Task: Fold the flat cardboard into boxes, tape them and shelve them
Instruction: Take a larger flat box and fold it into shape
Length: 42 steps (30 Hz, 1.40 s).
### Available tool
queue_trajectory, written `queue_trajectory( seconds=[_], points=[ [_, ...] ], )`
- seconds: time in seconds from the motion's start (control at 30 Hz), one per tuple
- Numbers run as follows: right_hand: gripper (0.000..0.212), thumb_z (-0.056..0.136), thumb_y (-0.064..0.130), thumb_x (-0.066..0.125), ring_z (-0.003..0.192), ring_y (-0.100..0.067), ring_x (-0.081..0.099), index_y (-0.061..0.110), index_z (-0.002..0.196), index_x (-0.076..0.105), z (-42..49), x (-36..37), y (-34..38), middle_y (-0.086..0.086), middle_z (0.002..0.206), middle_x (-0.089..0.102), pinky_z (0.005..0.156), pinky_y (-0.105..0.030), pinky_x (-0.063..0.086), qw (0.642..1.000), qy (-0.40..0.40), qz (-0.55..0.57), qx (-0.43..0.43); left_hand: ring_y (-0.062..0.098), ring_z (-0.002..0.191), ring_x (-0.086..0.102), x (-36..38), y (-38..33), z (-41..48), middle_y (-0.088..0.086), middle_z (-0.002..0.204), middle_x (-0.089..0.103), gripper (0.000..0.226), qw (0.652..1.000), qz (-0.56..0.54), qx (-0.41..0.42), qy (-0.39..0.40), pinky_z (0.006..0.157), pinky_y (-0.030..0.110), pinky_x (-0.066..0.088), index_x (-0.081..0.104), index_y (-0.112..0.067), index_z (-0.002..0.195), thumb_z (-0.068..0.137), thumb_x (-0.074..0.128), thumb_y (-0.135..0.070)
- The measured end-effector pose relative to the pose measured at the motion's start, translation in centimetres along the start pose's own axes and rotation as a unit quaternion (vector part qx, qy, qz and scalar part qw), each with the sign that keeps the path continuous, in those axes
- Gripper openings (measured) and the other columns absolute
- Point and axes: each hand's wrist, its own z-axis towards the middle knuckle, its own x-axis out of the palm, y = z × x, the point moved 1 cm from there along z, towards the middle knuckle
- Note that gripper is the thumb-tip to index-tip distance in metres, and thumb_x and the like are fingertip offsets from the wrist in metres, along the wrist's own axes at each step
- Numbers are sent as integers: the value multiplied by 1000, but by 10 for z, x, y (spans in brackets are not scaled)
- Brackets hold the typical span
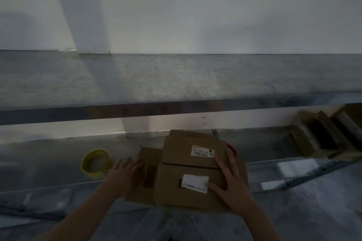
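A brown cardboard box (188, 170) with two white labels lies on the metal shelf surface (58, 162), its two top flaps closed with a seam between them. My right hand (231, 180) presses flat on the right part of the flaps, thumb on the lower label. My left hand (123, 172) rests with straight fingers against the box's left side flap, which carries a barcode. A roll of yellow tape (95, 163) stands on the shelf just left of my left hand. Flat cardboard (192, 134) lies under and behind the box.
An upper metal shelf (176, 84) runs across the view above the box. Several cardboard boxes (323, 135) sit at the right end of the lower shelf. A red-handled tool (233, 148) peeks out behind my right hand. White wall behind.
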Motion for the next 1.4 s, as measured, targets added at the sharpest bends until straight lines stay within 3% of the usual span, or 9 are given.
queue_trajectory(
  seconds=[0.1,0.23,0.33,0.47,0.8,0.93,1.07,1.17,1.4],
  points=[
    [87,79,67,60,144,0,4,58,146,5,1,8,-4,31,150,-33,118,-46,27,999,16,38,3,23,149,11,-17,-21,-5,1,160,18,64,984,-174,29,-36,120,36,14,26,-25,150,92,53,-30],
    [94,74,56,75,145,-3,12,63,143,12,-1,12,-4,31,155,-22,114,-40,32,995,-25,96,13,18,133,46,-44,-52,-40,-3,145,45,90,754,-647,98,66,103,37,45,28,-34,146,69,66,-4],
    [107,61,56,84,144,-8,17,66,141,13,-6,18,-5,16,162,4,113,-40,31,980,-89,172,51,16,128,51,-53,-65,-58,-5,146,45,101,687,-712,94,116,93,36,51,18,-44,148,74,69,2],
    [103,55,61,83,129,-13,49,56,143,28,-13,22,-3,12,146,43,104,-48,47,951,-114,273,84,11,129,48,-58,-78,-68,-4,150,34,119,729,-676,85,74,103,35,47,-5,-39,150,73,80,-2],
    [83,75,42,80,126,-6,39,47,143,33,-16,7,28,17,143,34,108,-32,38,974,-53,212,55,4,136,38,-37,-79,-97,-16,154,18,140,776,-625,87,-21,102,34,48,-2,-51,147,51,96,-32],
    [83,80,33,79,126,1,25,36,148,32,1,10,41,11,150,29,109,-24,24,981,-39,179,63,9,147,11,-33,-73,-92,-23,155,-11,131,834,-544,67,-64,115,41,33,-3,-55,145,49,86,-61],
    [83,84,35,75,129,-2,27,39,151,26,22,10,42,8,156,27,104,-23,24,978,-1,185,98,1,141,5,-41,-67,-74,-22,151,-13,132,877,-472,49,-79,114,23,18,-15,-43,144,57,84,-58],
    [83,86,37,73,137,-18,35,38,152,23,36,4,39,3,156,31,105,-29,32,972,22,201,120,-1,138,6,-50,-67,-68,-21,151,-8,131,875,-476,37,-78,116,26,16,-16,-38,144,61,84,-53],
    [77,86,38,72,123,-17,48,41,150,28,60,-5,33,-1,147,45,97,-28,43,966,15,224,128,6,138,24,-70,-70,-54,-14,156,8,121,857,-508,28,-84,115,27,28,1,-34,152,66,87,-34]
  ],
)
